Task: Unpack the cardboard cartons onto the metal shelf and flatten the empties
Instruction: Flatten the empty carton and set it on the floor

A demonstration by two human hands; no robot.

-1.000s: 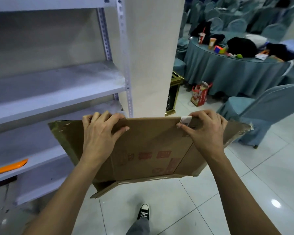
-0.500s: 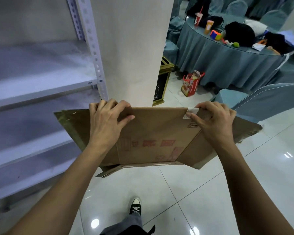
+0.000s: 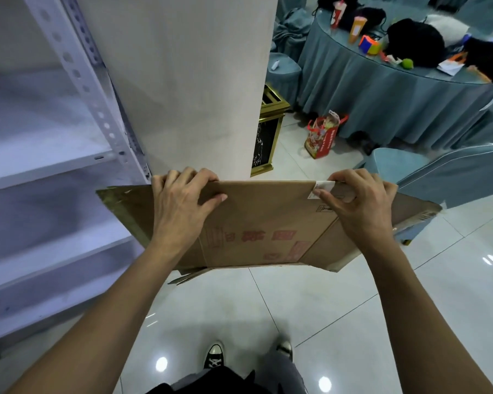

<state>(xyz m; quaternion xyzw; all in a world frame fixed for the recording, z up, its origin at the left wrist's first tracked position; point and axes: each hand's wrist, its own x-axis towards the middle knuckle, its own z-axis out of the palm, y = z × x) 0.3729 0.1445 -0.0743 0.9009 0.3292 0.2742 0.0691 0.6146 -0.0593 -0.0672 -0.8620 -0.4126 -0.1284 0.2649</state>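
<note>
A flattened brown cardboard carton (image 3: 268, 223) with red print is held up in front of me at waist height, flaps sticking out left and right. My left hand (image 3: 180, 209) grips its top edge on the left, fingers curled over the far side and thumb on the near face. My right hand (image 3: 359, 203) grips the top edge on the right, beside a white label. The white metal shelf (image 3: 55, 155) stands at the left, its visible levels bare.
A white pillar (image 3: 188, 81) rises straight ahead. Behind it stand a black-and-gold bin (image 3: 268, 135), a red bag (image 3: 322, 135) on the floor and a round blue-draped table (image 3: 395, 89) with clutter. A covered chair (image 3: 452, 180) is at the right. Glossy white tiles (image 3: 239, 308) lie underfoot.
My view has swung right and down: the shelf slid left and the orange knife left the frame. Both hands keep the same grip on the carton, and my feet have stepped forward.
</note>
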